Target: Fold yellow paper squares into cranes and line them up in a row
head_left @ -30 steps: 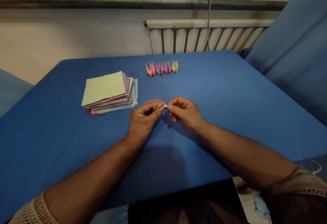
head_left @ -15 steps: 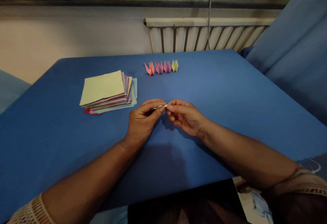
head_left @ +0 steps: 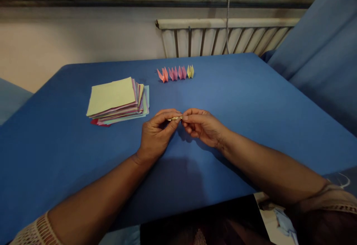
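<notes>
My left hand [head_left: 156,133] and my right hand [head_left: 203,126] meet over the middle of the blue table [head_left: 251,99]. Both pinch a small folded yellow paper piece [head_left: 175,118] between thumb and fingertips; most of it is hidden by the fingers. A stack of coloured square papers [head_left: 117,99], pale yellow sheet on top, lies to the left of my left hand. A row of several small folded paper pieces [head_left: 175,73], orange, pink and yellow, stands further back on the table.
A white radiator [head_left: 223,36] and a grey pipe [head_left: 111,0] run along the wall behind the table. Blue fabric [head_left: 326,51] rises at the right. A dark printed sheet [head_left: 212,222] lies at the near table edge.
Both hands stay pinched on the folded piece; my right hand's fingers have shifted slightly toward me. The view has tilted a little.
</notes>
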`<move>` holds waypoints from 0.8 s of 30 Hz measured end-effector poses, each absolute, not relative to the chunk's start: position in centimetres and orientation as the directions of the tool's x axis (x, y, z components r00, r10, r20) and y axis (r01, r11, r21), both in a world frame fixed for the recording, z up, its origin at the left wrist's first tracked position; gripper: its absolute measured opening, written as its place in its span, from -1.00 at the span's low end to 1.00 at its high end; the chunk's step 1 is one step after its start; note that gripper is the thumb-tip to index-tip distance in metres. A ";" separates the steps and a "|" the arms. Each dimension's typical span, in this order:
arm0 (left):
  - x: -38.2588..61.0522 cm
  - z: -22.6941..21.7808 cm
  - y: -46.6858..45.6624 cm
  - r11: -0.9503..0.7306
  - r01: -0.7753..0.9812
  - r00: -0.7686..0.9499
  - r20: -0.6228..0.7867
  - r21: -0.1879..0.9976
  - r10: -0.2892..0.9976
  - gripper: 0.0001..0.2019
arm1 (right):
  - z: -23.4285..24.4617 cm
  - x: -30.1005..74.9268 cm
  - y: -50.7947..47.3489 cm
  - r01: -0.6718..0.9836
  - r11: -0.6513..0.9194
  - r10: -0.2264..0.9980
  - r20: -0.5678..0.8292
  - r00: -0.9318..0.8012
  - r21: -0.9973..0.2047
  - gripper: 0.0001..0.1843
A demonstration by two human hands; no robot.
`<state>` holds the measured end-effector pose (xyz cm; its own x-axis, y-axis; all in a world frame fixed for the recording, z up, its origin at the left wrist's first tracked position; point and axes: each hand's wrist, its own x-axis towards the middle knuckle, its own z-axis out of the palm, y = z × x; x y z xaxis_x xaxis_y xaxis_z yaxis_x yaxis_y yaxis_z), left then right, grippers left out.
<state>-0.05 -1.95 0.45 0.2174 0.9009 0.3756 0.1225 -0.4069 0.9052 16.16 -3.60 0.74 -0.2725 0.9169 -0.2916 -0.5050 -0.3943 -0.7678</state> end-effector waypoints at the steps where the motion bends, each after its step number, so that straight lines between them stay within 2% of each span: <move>1: 0.0 0.4 -1.9 -0.403 0.120 0.212 0.373 0.907 0.903 -0.94 | 0.8 16.1 -3.6 -0.497 -0.380 0.923 -0.287 -0.256 -0.780 -0.81; 5: 0.0 0.4 -1.9 -0.370 0.097 0.196 0.347 0.924 0.917 -0.94 | 0.6 15.7 -3.7 -0.478 -0.287 0.957 -0.226 -0.183 -0.830 -0.80; 10: 0.1 0.2 -2.0 -0.255 0.075 0.169 0.240 0.964 0.956 -0.88 | 0.2 15.3 -3.7 -0.420 -0.125 0.991 -0.094 -0.093 -0.899 -0.79; 18: 0.4 -0.3 -1.9 -0.103 -0.174 0.171 0.133 0.979 0.976 -0.87 | -0.1 15.1 -4.0 -0.419 -0.214 0.971 -0.144 -0.192 -0.883 -0.73; 24: 0.6 0.2 -2.0 -0.027 -0.281 0.188 0.083 0.959 0.979 -0.88 | -0.2 14.4 -4.4 -0.253 0.057 0.998 0.052 0.026 -0.966 -0.74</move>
<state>0.57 -1.98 0.18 0.1885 0.9786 0.0829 -0.2812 -0.0271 0.9593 14.44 -4.35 -0.23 0.0256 0.9983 0.0522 -0.2527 0.0570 -0.9659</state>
